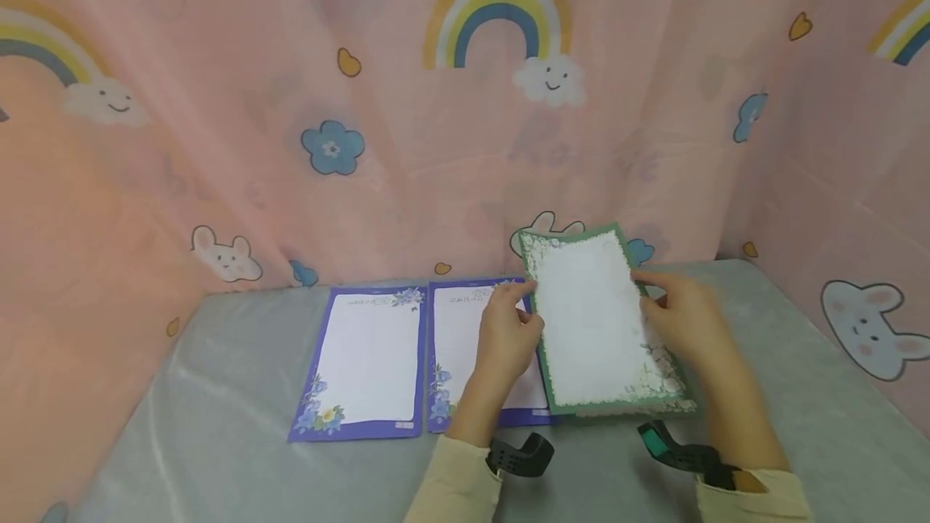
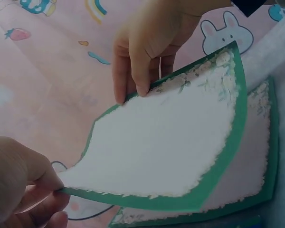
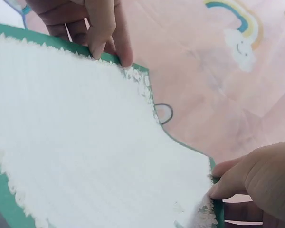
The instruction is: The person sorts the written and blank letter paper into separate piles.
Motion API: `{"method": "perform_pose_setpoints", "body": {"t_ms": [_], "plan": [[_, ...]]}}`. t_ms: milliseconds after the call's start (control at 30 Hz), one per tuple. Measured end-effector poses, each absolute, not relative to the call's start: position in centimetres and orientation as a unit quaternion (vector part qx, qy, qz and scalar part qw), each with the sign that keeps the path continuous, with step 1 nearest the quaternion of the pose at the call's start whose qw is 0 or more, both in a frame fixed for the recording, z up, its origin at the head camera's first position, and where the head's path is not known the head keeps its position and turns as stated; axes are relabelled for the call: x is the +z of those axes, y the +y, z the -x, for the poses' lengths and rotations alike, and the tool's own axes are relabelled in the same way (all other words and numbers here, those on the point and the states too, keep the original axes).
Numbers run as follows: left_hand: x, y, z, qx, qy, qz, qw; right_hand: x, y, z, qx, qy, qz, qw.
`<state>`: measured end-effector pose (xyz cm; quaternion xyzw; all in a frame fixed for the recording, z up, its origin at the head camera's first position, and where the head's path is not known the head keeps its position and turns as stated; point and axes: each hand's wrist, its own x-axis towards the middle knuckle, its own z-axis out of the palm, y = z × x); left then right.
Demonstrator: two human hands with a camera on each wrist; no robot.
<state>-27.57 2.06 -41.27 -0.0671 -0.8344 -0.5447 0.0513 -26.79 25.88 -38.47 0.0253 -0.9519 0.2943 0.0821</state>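
Both hands hold up a paper sheet (image 1: 584, 321) with a green border and printed white flowers. My left hand (image 1: 506, 337) pinches its left edge between thumb and fingers. On the opposite edge, my right hand (image 1: 686, 317) pinches it the same way. The sheet bows between them in the left wrist view, and a second green-bordered sheet (image 2: 254, 156) lies beneath it. Left of the hands, a purple-bordered sheet (image 1: 372, 361) with blue flowers lies flat. Another purple-bordered sheet (image 1: 456, 345) is beside it, partly covered by my left hand and the green sheet.
A grey cloth (image 1: 232, 394) covers the table under the sheets. Behind and at both sides hangs a pink curtain (image 1: 407, 208) printed with rainbows, rabbits and flowers. Dark bands (image 1: 521, 455) are on both wrists.
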Motion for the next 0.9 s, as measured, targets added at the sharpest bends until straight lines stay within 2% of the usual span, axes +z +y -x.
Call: {"method": "perform_pose_setpoints", "body": {"t_ms": [300, 900], "plan": [[-42.8, 2.6, 27.7, -0.502, -0.862, 0.06, 0.041, -39.8, 25.9, 27.3, 0.283, -0.957, -0.039, 0.046], [-45.4, 3.5, 27.6, -0.426, -0.9, 0.074, 0.052, -42.2, 26.5, 28.0, 0.299, -0.952, -0.018, 0.065]]}}
